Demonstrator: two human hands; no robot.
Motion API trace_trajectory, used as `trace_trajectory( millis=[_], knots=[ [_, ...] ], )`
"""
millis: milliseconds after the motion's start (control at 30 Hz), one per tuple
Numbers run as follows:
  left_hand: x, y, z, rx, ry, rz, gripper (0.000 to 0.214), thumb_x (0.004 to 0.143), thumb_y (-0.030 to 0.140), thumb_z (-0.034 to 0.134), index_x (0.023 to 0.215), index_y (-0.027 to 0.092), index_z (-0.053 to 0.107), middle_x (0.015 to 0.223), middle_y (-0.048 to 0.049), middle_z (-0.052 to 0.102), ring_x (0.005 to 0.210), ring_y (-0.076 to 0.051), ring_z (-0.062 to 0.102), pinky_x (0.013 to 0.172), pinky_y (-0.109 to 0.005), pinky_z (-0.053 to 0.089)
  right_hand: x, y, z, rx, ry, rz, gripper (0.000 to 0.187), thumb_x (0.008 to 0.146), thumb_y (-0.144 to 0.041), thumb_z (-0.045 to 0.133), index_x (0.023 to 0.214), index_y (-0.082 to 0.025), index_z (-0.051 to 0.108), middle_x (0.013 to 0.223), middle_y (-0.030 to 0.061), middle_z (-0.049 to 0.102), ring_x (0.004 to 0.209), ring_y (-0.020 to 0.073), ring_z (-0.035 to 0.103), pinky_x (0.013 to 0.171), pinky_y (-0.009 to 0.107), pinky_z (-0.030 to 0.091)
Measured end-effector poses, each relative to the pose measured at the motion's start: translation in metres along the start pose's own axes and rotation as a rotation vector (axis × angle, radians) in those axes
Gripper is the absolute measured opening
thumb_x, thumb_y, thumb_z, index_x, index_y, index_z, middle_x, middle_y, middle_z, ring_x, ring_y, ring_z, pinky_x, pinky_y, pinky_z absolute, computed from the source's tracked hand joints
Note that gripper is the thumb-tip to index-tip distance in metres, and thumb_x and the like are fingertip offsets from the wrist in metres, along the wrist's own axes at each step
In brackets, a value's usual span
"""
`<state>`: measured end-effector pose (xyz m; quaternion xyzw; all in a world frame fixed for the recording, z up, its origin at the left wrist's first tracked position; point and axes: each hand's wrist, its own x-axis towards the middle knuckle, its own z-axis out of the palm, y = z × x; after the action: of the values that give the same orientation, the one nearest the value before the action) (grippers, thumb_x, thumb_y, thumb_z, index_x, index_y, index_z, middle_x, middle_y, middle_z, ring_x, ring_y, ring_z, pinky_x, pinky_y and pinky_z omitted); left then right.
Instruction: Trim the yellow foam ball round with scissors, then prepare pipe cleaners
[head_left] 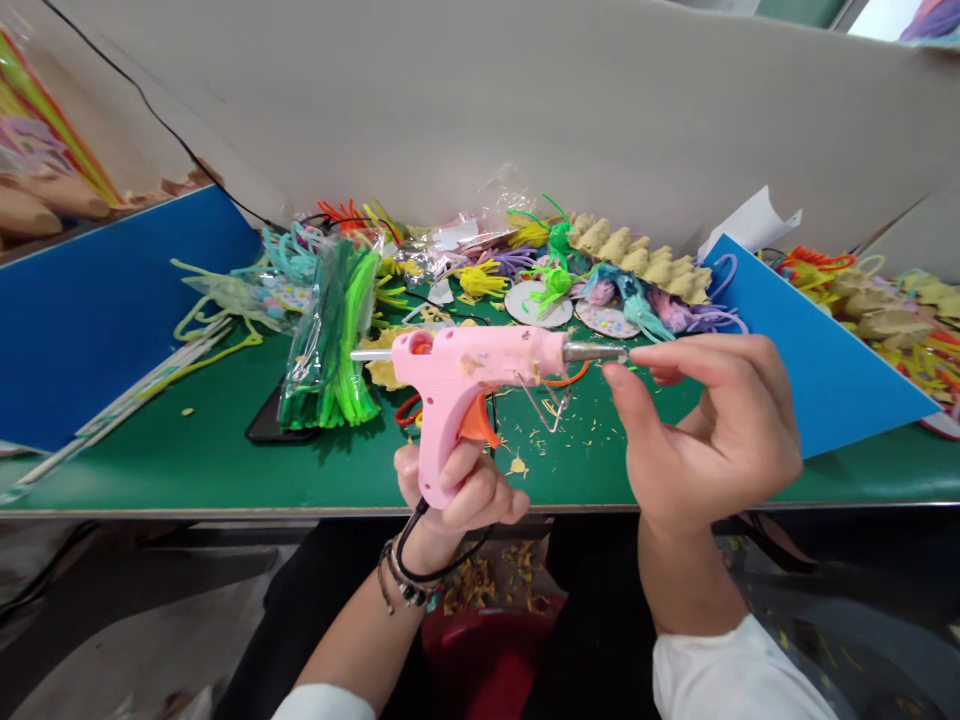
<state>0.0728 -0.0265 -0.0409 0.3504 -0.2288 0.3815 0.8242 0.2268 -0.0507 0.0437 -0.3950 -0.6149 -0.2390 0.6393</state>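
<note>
Head: glue-gun (487, 358) (pink) in left fingers (478, 492)

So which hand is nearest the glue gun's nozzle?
The right hand, at the tip of the metal nozzle; the left hand holds the glue gun by its pink handle.

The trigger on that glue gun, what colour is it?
The trigger is orange; it shows in the head view, the only one.
</note>
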Motion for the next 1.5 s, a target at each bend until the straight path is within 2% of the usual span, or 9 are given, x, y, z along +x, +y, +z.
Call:
trace_trajectory(
  millis=[233,367,567,667,767,933,1000,1200,1500],
  knots=[
    [-0.002,0.0,-0.001,0.004,0.021,-0.012,0.044,0.079,0.055,0.05,0.052,0.023,0.037,0.024,0.0095,0.027,0.023,-0.009,0.019,0.045,-0.031,0.027,0.0,0.001,0.0,-0.006,-0.009,0.0,0.012,0.079,-0.017,0.073,0.086,-0.024,0.066,0.075,-0.0014,0.066,0.069,0.0129,0.062,0.06,0.028,0.051],
    [-0.004,0.0,-0.002,0.011,0.0,0.014,0.041,0.077,0.05,0.052,0.053,0.023,0.035,0.025,0.0097,0.027,0.021,-0.009,0.017,0.044,-0.031,0.026,0.0,0.0,-0.002,-0.013,-0.018,-0.004,0.013,0.079,-0.018,0.073,0.09,-0.024,0.068,0.076,-0.0008,0.066,0.069,0.0137,0.063,0.062,0.028,0.053],
    [-0.01,0.0,-0.003,0.045,0.146,-0.06,0.046,0.071,0.054,0.058,0.052,0.021,0.032,0.025,0.0095,0.024,0.022,-0.009,0.017,0.046,-0.03,0.029,-0.001,0.001,-0.002,-0.04,-0.038,-0.009,0.013,0.08,-0.021,0.072,0.092,-0.025,0.067,0.079,-0.0001,0.066,0.071,0.0145,0.064,0.063,0.029,0.054],
    [-0.007,0.0,-0.001,0.013,0.112,-0.035,0.044,0.073,0.053,0.056,0.053,0.021,0.034,0.025,0.0097,0.026,0.023,-0.008,0.016,0.046,-0.03,0.026,0.0,0.001,-0.001,-0.01,-0.012,-0.011,0.013,0.08,-0.016,0.072,0.09,-0.024,0.068,0.076,-0.0008,0.066,0.069,0.0133,0.063,0.062,0.027,0.053],
    [-0.006,0.0,-0.001,-0.008,0.06,-0.004,0.047,0.076,0.061,0.05,0.053,0.022,0.037,0.025,0.0088,0.027,0.023,-0.008,0.017,0.045,-0.03,0.025,0.001,0.002,0.001,0.025,0.014,-0.014,0.014,0.078,-0.013,0.072,0.087,-0.023,0.068,0.074,-0.0014,0.065,0.067,0.0122,0.06,0.06,0.027,0.052],
    [-0.012,0.001,-0.01,0.027,0.147,-0.103,0.053,0.074,0.069,0.045,0.051,0.021,0.039,0.024,0.0071,0.026,0.022,-0.01,0.02,0.046,-0.031,0.03,0.001,0.002,0.001,0.055,0.007,-0.012,0.017,0.076,-0.014,0.075,0.089,-0.023,0.068,0.076,-0.0022,0.066,0.069,0.0107,0.06,0.062,0.025,0.052],
    [-0.013,0.002,-0.011,0.025,0.142,-0.115,0.054,0.075,0.07,0.044,0.051,0.021,0.039,0.023,0.0069,0.026,0.021,-0.01,0.021,0.046,-0.031,0.03,0.001,0.002,0.001,0.037,-0.001,-0.006,0.016,0.077,-0.014,0.074,0.089,-0.023,0.068,0.076,-0.0017,0.066,0.068,0.0115,0.061,0.061,0.026,0.053],
    [-0.001,0.002,0.001,0.034,0.046,0.009,0.054,0.078,0.07,0.038,0.052,0.023,0.036,0.023,0.0082,0.026,0.021,-0.01,0.016,0.042,-0.031,0.024,0.001,0.0,0.0,-0.006,-0.019,0.02,0.011,0.08,-0.016,0.072,0.087,-0.023,0.068,0.075,-0.0009,0.067,0.065,0.0116,0.061,0.056,0.026,0.051],
    [0.0,0.002,0.004,0.07,0.091,0.013,0.05,0.076,0.059,0.051,0.05,0.022,0.031,0.021,0.0102,0.022,0.021,-0.008,0.015,0.04,-0.029,0.023,0.001,-0.001,0.0,0.034,-0.008,0.027,0.015,0.079,-0.013,0.071,0.089,-0.024,0.07,0.075,-0.0019,0.067,0.063,0.0104,0.059,0.054,0.025,0.048]
  ],
)
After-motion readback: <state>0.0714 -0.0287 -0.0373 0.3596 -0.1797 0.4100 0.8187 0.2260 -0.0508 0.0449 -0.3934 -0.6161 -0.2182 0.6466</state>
